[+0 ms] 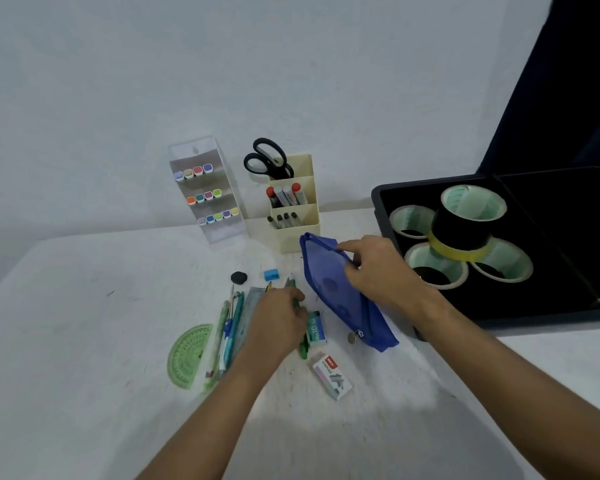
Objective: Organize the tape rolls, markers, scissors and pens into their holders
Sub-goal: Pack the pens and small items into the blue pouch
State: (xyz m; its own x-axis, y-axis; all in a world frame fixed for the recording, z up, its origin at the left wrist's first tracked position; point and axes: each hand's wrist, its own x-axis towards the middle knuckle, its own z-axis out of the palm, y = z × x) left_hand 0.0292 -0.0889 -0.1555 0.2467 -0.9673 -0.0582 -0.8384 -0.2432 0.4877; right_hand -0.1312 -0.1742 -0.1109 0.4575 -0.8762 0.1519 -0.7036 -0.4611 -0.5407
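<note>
Blue fabric pencil pouch point(340, 292) lies at the centre of the frame on the white table point(84, 341), its zip edge lifted by the right hand point(378, 271), whose thumb and forefinger pinch the upper rim of the pouch while the remaining fingers curl over its side. To the left of it, the left hand point(279, 320) is curled down over a green pen point(300, 327), gripping it among the loose items; exactly how many items the fingers enclose cannot be told. Just left of that hand lie a bundle of pens and pencils point(231, 327), a clear ruler point(248, 306) and a green protractor point(187, 355). Near the hands are a blue sharpener point(271, 274), a black eraser point(239, 277), a green staple box point(316, 329) and a white staple box point(331, 375). At upper centre, against the wall, a clear tiered holder point(219, 233) contains three rows of coloured markers point(203, 196). Just beside it on the right, a cream holder point(302, 233) carries black-handled scissors point(269, 161) in its rear compartment, markers with red and white caps in the middle and dark pens in front. At the right of the frame, a dark open case point(551, 306) holds tape rolls point(465, 230), one black roll stacked on a yellow one above the others.
</note>
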